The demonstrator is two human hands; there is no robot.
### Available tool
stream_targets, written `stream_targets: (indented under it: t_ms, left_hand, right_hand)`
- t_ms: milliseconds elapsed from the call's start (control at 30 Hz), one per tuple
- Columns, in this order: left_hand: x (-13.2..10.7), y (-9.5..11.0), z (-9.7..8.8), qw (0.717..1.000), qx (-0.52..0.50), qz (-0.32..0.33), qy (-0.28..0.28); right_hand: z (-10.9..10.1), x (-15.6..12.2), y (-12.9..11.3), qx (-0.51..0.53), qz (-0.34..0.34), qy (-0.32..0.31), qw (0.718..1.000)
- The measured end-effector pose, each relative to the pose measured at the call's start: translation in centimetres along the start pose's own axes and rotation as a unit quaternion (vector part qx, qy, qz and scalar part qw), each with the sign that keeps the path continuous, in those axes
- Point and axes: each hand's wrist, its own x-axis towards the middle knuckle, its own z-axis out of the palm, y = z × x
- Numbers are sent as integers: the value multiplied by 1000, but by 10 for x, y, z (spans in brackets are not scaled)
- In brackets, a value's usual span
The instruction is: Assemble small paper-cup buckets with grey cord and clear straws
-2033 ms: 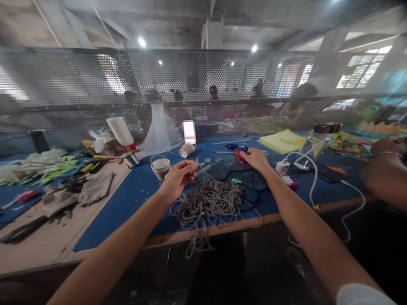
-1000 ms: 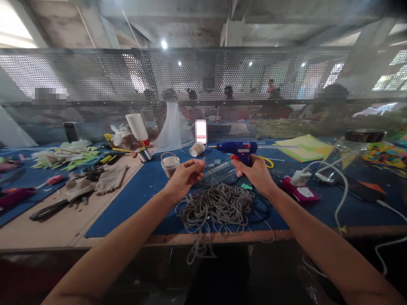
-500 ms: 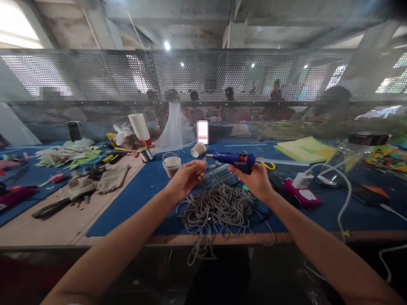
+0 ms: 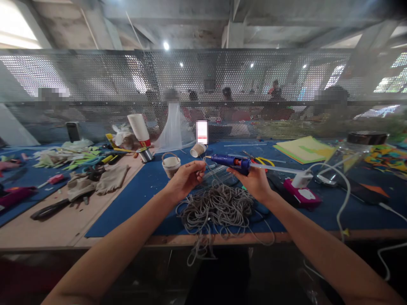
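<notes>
Beyond the cord [image 4: 219,209], my right hand [image 4: 258,184] grasps the glue gun [image 4: 227,160], likely light, rigid and best held by its handle, while my left hand [image 4: 184,178] pinches limp cord.

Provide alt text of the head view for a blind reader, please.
A person's right hand holds a blue glue gun, its nozzle close to the left hand. Nearer, a tangle of grey cord lies on a blue work surface; a small handled cup stands beyond the left hand.

yellow paper sheets [image 4: 300,148], dark-lidded jar [image 4: 348,156], beige gloves [image 4: 112,179], perforated screen [image 4: 203,70], upright dark shape [image 4: 73,132], perhaps a phone
</notes>
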Motion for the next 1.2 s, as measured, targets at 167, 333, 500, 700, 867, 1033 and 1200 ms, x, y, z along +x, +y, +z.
stream_targets:
  t_ms: [167,333,500,700,867,1033,1200]
  left_hand:
    - [-1,1,2,1000,-6,-9,12]
    - [-3,2,4,1000,-3,-18,11]
    - [-2,1,2,1000,-1,-16,14]
    - [0,0,0,1000,-6,-2,12]
    - [-2,0,1,1000,-2,-16,18]
    - [-2,1,2,1000,-4,-12,15]
    - [-2,2,4,1000,-6,-10,18]
  right_hand:
    - [-1,1,1,-20,-9,2,1000]
    - [-3,2,-1,-41,-2,2,999]
    - [-3,1,-2,-45,-6,0,999]
    - [-2,1,0,-53,-21,15,998]
    - [-2,1,1,-63,-16,11,998]
    - [-3,1,0,-62,-11,8,998]
    - [-3,0,0,-68,-24,6,997]
